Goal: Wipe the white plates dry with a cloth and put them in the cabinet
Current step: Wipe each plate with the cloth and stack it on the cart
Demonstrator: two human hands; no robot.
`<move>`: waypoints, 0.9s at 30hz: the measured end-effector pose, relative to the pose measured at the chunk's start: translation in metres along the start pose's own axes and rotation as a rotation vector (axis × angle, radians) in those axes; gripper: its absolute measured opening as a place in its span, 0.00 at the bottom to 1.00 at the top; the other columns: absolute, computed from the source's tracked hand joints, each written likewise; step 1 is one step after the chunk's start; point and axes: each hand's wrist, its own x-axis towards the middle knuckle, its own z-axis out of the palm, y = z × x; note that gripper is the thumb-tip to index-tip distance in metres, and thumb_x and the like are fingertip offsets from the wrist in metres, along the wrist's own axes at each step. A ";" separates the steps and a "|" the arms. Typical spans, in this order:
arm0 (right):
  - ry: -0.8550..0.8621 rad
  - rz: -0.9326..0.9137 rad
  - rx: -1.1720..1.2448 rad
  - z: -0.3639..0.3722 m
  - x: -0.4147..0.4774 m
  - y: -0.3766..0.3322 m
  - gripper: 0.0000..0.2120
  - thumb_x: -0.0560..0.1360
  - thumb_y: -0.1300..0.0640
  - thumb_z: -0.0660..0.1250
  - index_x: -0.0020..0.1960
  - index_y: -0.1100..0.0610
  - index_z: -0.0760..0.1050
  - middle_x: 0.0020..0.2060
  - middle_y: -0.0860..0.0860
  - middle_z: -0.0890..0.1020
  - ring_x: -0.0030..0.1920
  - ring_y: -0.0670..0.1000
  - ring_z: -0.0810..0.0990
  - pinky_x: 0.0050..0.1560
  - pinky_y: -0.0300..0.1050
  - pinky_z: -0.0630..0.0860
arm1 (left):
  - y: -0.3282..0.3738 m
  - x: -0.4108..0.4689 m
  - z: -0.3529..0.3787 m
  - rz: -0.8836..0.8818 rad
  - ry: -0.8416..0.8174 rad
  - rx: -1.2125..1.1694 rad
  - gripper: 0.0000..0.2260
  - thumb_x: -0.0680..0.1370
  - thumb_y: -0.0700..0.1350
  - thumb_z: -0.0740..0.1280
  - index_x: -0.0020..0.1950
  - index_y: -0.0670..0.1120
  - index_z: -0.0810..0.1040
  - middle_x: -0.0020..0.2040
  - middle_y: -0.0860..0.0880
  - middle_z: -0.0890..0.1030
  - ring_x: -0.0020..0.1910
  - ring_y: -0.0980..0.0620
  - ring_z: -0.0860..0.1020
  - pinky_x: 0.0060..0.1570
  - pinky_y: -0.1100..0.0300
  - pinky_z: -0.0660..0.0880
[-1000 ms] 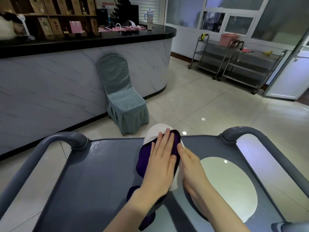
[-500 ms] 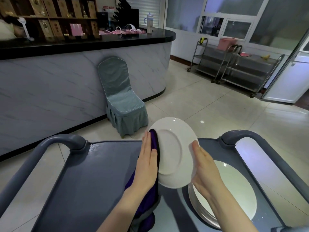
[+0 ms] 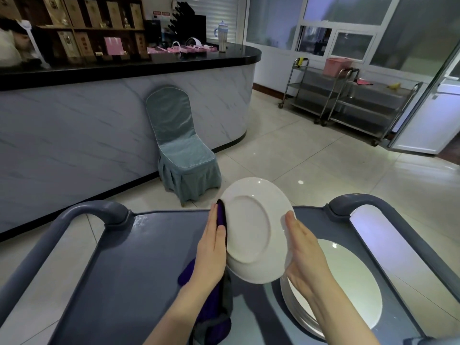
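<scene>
I hold a white plate [image 3: 251,230] upright above the grey cart [image 3: 139,270], its underside facing me. My left hand [image 3: 211,250] lies flat against the plate's left rim, fingers straight, pressing a purple cloth [image 3: 214,307] to it. The cloth hangs down to the cart top. My right hand [image 3: 303,255] supports the right rim with straight fingers; its thumb is hidden. A stack of white plates [image 3: 348,282] sits on the cart at the right, below my right wrist.
The cart has raised grey handles at the left [image 3: 82,212] and right [image 3: 373,202]. Beyond it a teal covered chair [image 3: 184,155] stands against a marble-fronted counter [image 3: 74,130]. Steel trolleys [image 3: 348,100] stand at the far right on the tiled floor.
The plate has turned from face-up under my wiping left hand to upright with its underside toward me. The cloth and left hand now sit at its left edge.
</scene>
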 end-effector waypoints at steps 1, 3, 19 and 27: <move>-0.001 -0.003 0.000 0.000 0.000 -0.001 0.18 0.73 0.42 0.66 0.54 0.51 0.85 0.54 0.54 0.86 0.53 0.53 0.86 0.44 0.43 0.82 | -0.003 -0.006 0.003 -0.041 0.015 -0.026 0.24 0.85 0.44 0.52 0.78 0.64 0.52 0.77 0.66 0.56 0.76 0.65 0.56 0.76 0.60 0.52; -0.010 -0.016 -0.037 0.003 -0.001 -0.001 0.19 0.73 0.42 0.66 0.55 0.53 0.85 0.55 0.54 0.86 0.55 0.54 0.85 0.46 0.43 0.82 | -0.003 -0.014 0.008 -0.052 0.043 -0.046 0.25 0.85 0.45 0.52 0.78 0.64 0.51 0.77 0.68 0.55 0.75 0.68 0.55 0.77 0.60 0.52; 0.040 0.023 0.121 0.006 0.013 0.006 0.22 0.74 0.41 0.66 0.58 0.56 0.83 0.57 0.57 0.85 0.57 0.56 0.85 0.47 0.46 0.83 | 0.005 0.005 -0.004 -0.022 0.058 -0.031 0.22 0.85 0.45 0.53 0.74 0.66 0.56 0.75 0.69 0.58 0.75 0.65 0.57 0.71 0.71 0.54; 0.139 0.048 0.370 0.030 0.028 -0.005 0.23 0.80 0.41 0.62 0.68 0.54 0.74 0.57 0.53 0.85 0.56 0.53 0.85 0.51 0.51 0.83 | 0.015 -0.069 0.053 0.331 0.085 0.222 0.26 0.84 0.46 0.50 0.81 0.56 0.47 0.81 0.57 0.47 0.80 0.57 0.47 0.76 0.62 0.44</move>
